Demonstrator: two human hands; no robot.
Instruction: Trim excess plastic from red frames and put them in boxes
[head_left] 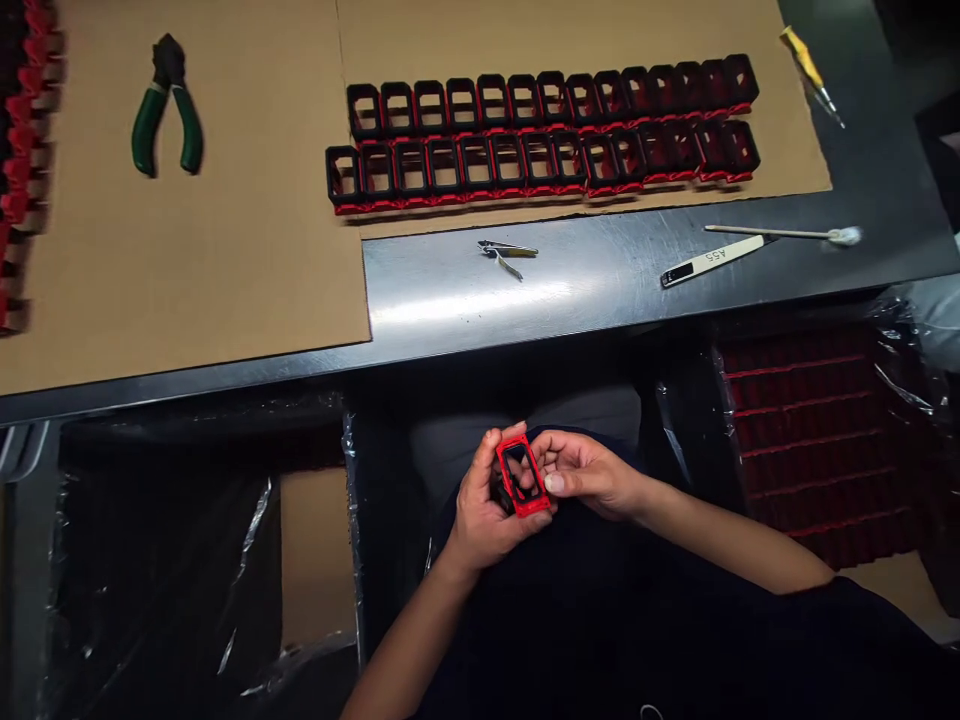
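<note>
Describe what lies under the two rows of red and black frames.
Brown cardboard shows around the rows and appears to run beneath them, on the metal table. The patches directly below the rows are covered, so anything else there cannot be seen.

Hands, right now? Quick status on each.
Left hand: closed around a red-and-black frame.
Right hand: fingers curled, thumb at the frame's side; gripping or just touching, can't tell.

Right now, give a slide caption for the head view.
Left hand holds a red-and-black frame, right hand touching it; two rows of similar frames sit on cardboard.
</note>
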